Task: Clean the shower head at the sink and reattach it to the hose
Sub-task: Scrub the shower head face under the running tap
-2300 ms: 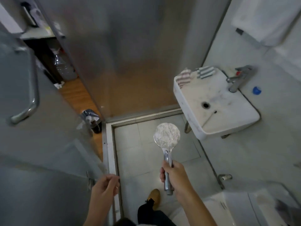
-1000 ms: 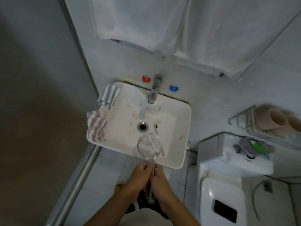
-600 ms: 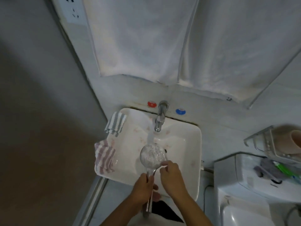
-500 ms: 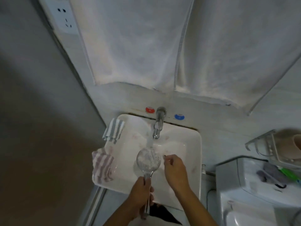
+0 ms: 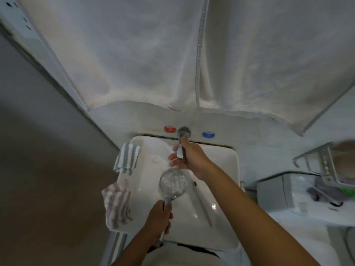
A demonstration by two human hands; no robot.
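The chrome shower head, its round face coated in white residue, is held face up over the white sink. My left hand is shut on its handle near the sink's front edge. My right hand reaches to the back of the basin and grips the chrome tap, its fingers wrapped around the spout. No hose is in view.
Two striped cloths hang over the sink's left rim. Red and blue knobs flank the tap. White towels hang above. A thin toothbrush-like stick lies in the basin. A toilet tank and wire rack stand at right.
My right hand left the shower head and moved up to grip the tap. The water stream seen earlier no longer shows. The left hand still holds the handle over the basin.
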